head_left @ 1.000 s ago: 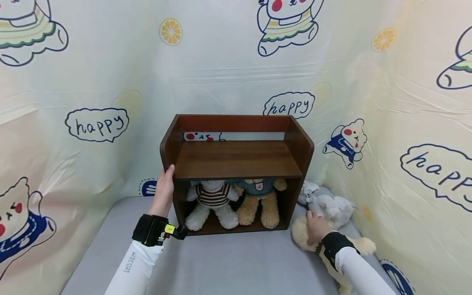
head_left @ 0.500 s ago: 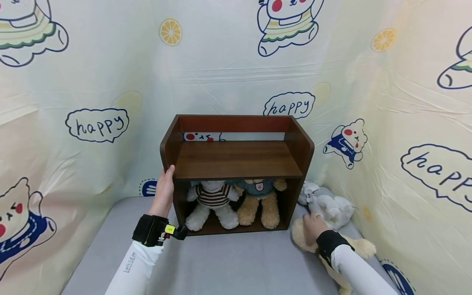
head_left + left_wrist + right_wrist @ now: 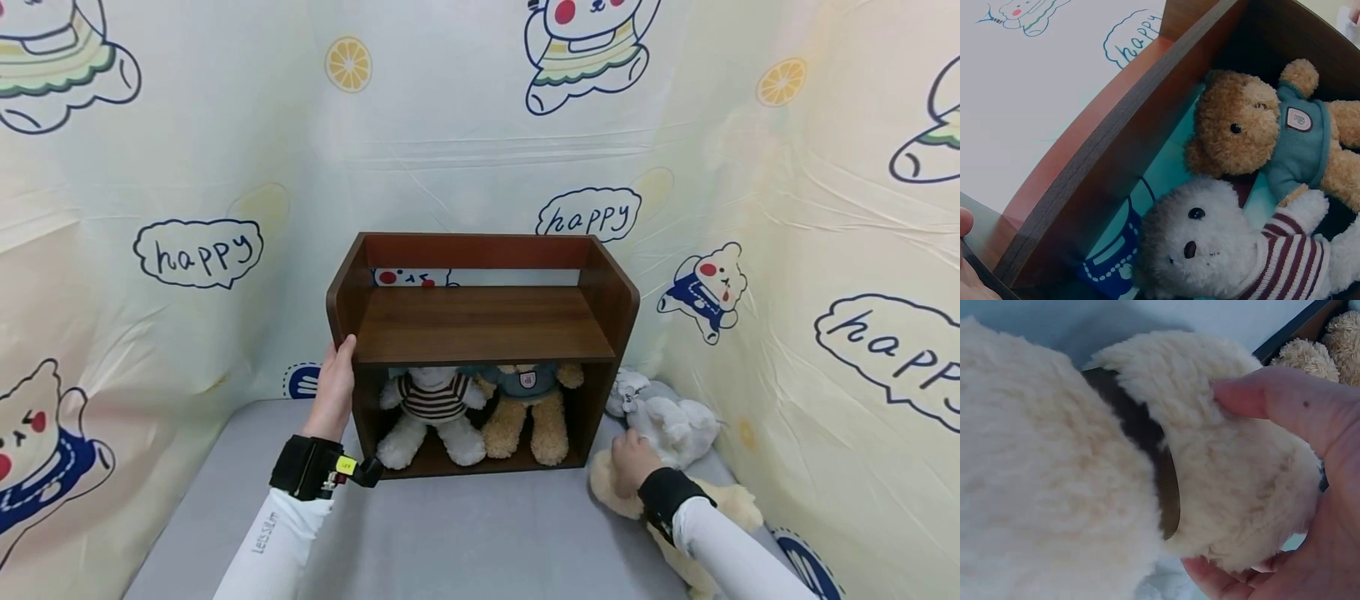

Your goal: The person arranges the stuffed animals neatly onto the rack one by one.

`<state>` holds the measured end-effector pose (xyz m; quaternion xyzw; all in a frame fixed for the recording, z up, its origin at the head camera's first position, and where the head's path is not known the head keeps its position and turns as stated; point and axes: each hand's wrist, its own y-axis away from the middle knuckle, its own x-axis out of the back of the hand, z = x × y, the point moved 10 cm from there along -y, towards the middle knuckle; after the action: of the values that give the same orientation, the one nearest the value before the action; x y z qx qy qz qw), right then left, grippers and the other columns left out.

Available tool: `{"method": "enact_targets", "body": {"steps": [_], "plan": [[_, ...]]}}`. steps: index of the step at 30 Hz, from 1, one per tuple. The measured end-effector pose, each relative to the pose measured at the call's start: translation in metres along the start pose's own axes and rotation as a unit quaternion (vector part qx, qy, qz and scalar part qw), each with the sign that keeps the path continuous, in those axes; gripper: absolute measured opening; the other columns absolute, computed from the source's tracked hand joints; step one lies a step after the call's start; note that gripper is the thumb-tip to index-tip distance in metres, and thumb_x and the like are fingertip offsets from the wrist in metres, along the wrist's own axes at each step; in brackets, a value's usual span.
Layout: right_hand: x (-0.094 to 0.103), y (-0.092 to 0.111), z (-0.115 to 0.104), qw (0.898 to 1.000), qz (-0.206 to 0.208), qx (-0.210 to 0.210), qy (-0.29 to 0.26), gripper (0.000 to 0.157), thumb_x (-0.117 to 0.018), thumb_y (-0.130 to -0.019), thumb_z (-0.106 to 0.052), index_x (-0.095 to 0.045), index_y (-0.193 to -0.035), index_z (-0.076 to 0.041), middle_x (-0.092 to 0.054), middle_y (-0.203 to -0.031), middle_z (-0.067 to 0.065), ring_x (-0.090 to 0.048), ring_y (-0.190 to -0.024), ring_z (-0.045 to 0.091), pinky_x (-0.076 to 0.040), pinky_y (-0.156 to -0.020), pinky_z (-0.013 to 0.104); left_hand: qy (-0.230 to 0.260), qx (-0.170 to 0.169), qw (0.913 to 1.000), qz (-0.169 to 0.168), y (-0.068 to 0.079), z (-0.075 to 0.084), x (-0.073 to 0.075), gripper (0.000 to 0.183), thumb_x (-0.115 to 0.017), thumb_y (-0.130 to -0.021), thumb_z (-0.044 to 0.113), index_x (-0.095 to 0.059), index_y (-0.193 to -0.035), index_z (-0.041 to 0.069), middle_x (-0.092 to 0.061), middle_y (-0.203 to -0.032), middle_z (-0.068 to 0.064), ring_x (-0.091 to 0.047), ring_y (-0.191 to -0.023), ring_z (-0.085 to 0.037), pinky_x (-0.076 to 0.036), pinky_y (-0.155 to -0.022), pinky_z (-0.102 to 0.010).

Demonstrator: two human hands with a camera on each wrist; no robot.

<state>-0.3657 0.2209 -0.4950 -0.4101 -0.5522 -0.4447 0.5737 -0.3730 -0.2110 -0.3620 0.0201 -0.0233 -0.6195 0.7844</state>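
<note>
My left hand (image 3: 333,395) grips the left side panel of a brown wooden shelf (image 3: 483,325), thumb by the front edge; its other fingers are mostly hidden. Over on the right, my right hand (image 3: 634,460) holds the head of a cream plush toy (image 3: 1041,469) lying on the grey surface. Thumb and fingers pinch the fur beside a dark ribbon (image 3: 1163,469) round the toy's neck. Inside the lower compartment sit a white teddy bear (image 3: 1194,244) in a striped shirt and a brown teddy bear (image 3: 1235,125) in a blue-green top.
A grey-and-white plush toy (image 3: 675,425) lies against the right wall, just behind the cream one. The shelf's upper board (image 3: 483,321) is bare. Printed curtains (image 3: 450,125) enclose the grey surface (image 3: 480,533) at the back and sides.
My right hand has shifted slightly left on the cream plush toy's head, and the head has moved a little left with it. The left hand and the shelf stay put.
</note>
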Motion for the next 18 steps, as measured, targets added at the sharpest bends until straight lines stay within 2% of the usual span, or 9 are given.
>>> {"method": "enact_targets", "body": {"steps": [4,8,14,18], "plan": [[0.006,0.003,-0.008,1.000,-0.012,0.005,0.021,0.059,-0.076,-0.049,-0.015,-0.048,-0.095,0.008,-0.042,-0.092,0.027,-0.045,-0.081,0.040,-0.045,-0.069,0.045,-0.004,-0.005,1.0000,0.000,-0.001,0.001,0.000,0.069,-0.024,-0.095,0.052,0.006,-0.147,0.018,0.006,-0.153,-0.006,0.008,-0.138,-0.024,0.001,-0.108,-0.051],[0.005,0.005,-0.009,0.999,-0.038,-0.012,0.015,0.065,-0.080,-0.046,-0.018,-0.047,-0.095,0.007,-0.045,-0.091,0.024,-0.046,-0.086,0.040,-0.046,-0.071,0.048,-0.004,-0.003,1.0000,-0.003,0.000,0.000,0.000,0.070,-0.024,-0.095,0.053,0.007,-0.147,0.017,0.007,-0.153,-0.006,0.007,-0.138,-0.024,0.001,-0.108,-0.051],[-0.014,0.007,-0.001,0.991,-0.112,-0.067,-0.027,0.071,-0.082,-0.050,-0.024,-0.041,-0.102,0.003,-0.050,-0.093,0.023,-0.050,-0.091,0.041,-0.042,-0.076,0.052,-0.008,0.002,1.0000,-0.001,0.000,-0.001,0.001,0.071,-0.025,-0.095,0.053,0.007,-0.147,0.017,0.007,-0.153,-0.006,0.006,-0.138,-0.024,0.000,-0.108,-0.051],[-0.021,0.008,0.000,0.988,-0.123,-0.079,-0.048,0.070,-0.081,-0.051,-0.021,-0.037,-0.100,0.004,-0.046,-0.089,0.025,-0.050,-0.086,0.043,-0.043,-0.073,0.052,-0.008,0.001,1.0000,0.000,0.000,0.000,0.001,0.071,-0.024,-0.095,0.053,0.007,-0.147,0.017,0.007,-0.153,-0.006,0.007,-0.138,-0.025,0.000,-0.108,-0.051]]}}
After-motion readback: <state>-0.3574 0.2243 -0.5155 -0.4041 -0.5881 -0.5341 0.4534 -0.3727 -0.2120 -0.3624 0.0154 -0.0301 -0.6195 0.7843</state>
